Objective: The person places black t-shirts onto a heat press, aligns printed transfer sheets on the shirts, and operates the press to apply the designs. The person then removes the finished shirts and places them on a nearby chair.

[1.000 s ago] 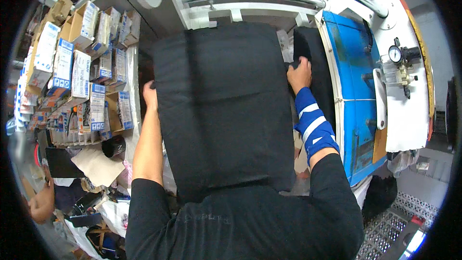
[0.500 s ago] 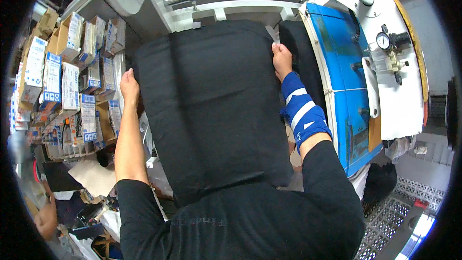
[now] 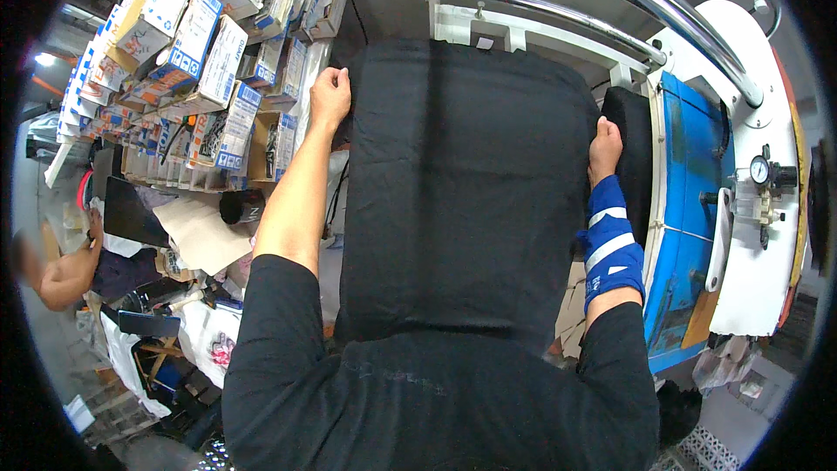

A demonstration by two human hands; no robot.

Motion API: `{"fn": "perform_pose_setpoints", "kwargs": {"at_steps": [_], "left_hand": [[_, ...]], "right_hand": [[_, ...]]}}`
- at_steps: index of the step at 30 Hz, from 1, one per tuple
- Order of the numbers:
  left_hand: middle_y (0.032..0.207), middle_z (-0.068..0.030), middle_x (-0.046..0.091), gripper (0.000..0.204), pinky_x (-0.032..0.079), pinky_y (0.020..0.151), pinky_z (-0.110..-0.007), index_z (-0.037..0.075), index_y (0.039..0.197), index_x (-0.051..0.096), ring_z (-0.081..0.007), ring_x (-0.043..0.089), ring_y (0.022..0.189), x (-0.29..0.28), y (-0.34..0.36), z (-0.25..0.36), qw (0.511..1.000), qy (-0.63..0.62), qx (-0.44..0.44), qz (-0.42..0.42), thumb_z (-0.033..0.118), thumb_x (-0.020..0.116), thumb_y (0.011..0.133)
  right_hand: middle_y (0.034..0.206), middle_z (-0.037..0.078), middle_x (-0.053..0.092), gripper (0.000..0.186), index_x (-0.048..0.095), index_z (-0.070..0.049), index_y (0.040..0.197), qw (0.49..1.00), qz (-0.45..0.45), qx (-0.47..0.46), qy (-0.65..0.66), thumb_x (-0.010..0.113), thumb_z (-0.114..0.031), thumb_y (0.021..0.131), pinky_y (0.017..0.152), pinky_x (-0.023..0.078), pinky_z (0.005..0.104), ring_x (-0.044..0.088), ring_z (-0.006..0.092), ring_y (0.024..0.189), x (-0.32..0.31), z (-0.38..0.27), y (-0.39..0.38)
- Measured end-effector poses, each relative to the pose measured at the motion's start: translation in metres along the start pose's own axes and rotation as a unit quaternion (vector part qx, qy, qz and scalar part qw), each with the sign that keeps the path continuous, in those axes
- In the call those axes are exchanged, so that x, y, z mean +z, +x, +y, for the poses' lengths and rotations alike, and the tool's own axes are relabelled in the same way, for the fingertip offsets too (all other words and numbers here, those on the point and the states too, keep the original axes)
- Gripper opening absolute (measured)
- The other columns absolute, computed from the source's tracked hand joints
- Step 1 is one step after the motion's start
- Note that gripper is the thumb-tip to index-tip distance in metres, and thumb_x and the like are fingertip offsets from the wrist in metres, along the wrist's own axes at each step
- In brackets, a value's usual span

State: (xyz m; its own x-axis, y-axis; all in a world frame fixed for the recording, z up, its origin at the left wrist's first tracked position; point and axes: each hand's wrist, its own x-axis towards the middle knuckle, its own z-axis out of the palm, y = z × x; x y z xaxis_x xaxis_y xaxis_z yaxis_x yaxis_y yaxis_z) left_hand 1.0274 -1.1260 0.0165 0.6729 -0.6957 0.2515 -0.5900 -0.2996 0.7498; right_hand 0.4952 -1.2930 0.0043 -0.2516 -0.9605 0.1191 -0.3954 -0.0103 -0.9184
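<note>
A broad black cloth point(image 3: 471, 192) lies spread out in front of me, with a few soft creases and a darker band running down it. At its upper left edge my left hand point(image 3: 330, 98) is closed, fingers curled by the border. My right hand point(image 3: 605, 152) grips the right edge, thumb up and fingers wrapped around it. The near end of the cloth runs up to my black shirt, and the two are hard to tell apart there. A blue and white sleeve band point(image 3: 612, 244) covers my right forearm.
Chrome bars point(image 3: 549, 17) cross beyond the cloth. On the right stand a blue panel point(image 3: 689, 209) and a pressure gauge point(image 3: 760, 171). Beside the panel sits a black padded piece point(image 3: 629, 161). Open cardboard boxes point(image 3: 218, 61) are stacked at left; another person point(image 3: 70, 270) is farther left.
The view has swung left, so cloth, hands and machine appear farther right. My left hand is higher along the cloth's edge. The pale strip by my right hand is out of sight.
</note>
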Motion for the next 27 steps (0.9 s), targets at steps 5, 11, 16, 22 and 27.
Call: {"fn": "perform_pose_setpoints", "kwargs": {"at_steps": [5, 11, 16, 22, 27], "left_hand": [[0.086, -0.0190, 0.073, 0.036, 0.053, 0.076, -0.043, 0.002, 0.098, 0.071, -0.0330, 0.071, 0.080, 0.007, -0.006, -0.008, 1.000, -0.004, 0.003, 0.021, 0.037, 0.062, 0.102], [0.095, -0.0248, 0.071, 0.034, 0.052, 0.079, -0.052, 0.002, 0.098, 0.069, -0.0470, 0.068, 0.092, 0.016, -0.016, -0.004, 0.998, 0.059, -0.011, -0.018, 0.035, 0.061, 0.102], [0.095, -0.0224, 0.073, 0.034, 0.052, 0.079, -0.043, 0.001, 0.102, 0.071, -0.0363, 0.070, 0.088, 0.002, -0.006, -0.022, 0.999, 0.000, 0.050, 0.012, 0.033, 0.060, 0.104], [0.101, -0.0199, 0.076, 0.033, 0.054, 0.085, -0.038, 0.001, 0.112, 0.073, -0.0307, 0.074, 0.095, 0.005, 0.000, -0.013, 0.994, 0.069, -0.001, -0.086, 0.031, 0.067, 0.101], [0.110, -0.0186, 0.074, 0.026, 0.055, 0.092, -0.045, 0.004, 0.113, 0.075, -0.0356, 0.072, 0.101, 0.005, -0.003, 0.028, 0.994, 0.094, 0.056, 0.008, 0.019, 0.067, 0.095]], "right_hand": [[0.090, 0.010, 0.071, 0.039, 0.069, 0.004, 0.099, 0.999, -0.005, 0.001, -0.051, 0.060, -0.033, 0.106, 0.082, 0.050, 0.0378, 0.062, 0.0199, 0.083, 0.009, 0.024, 0.003], [0.093, 0.008, 0.072, 0.040, 0.071, 0.004, 0.105, 0.996, -0.042, 0.067, 0.037, 0.058, -0.034, 0.106, 0.082, 0.050, 0.0355, 0.063, 0.0166, 0.088, 0.006, 0.030, 0.000], [0.095, 0.018, 0.073, 0.037, 0.070, 0.004, 0.104, 0.998, 0.000, -0.015, -0.061, 0.061, -0.032, 0.104, 0.083, 0.051, 0.0407, 0.069, 0.0277, 0.089, 0.013, 0.009, -0.006], [0.093, 0.010, 0.074, 0.033, 0.073, 0.003, 0.103, 0.976, -0.114, 0.152, 0.102, 0.066, -0.029, 0.102, 0.081, 0.052, 0.0358, 0.066, 0.0194, 0.085, 0.008, 0.017, -0.004], [0.106, 0.017, 0.075, 0.024, 0.075, -0.003, 0.104, 0.951, 0.017, -0.105, -0.291, 0.073, -0.023, 0.090, 0.091, 0.054, 0.0444, 0.070, 0.0359, 0.099, 0.003, -0.043, 0.010]]}}
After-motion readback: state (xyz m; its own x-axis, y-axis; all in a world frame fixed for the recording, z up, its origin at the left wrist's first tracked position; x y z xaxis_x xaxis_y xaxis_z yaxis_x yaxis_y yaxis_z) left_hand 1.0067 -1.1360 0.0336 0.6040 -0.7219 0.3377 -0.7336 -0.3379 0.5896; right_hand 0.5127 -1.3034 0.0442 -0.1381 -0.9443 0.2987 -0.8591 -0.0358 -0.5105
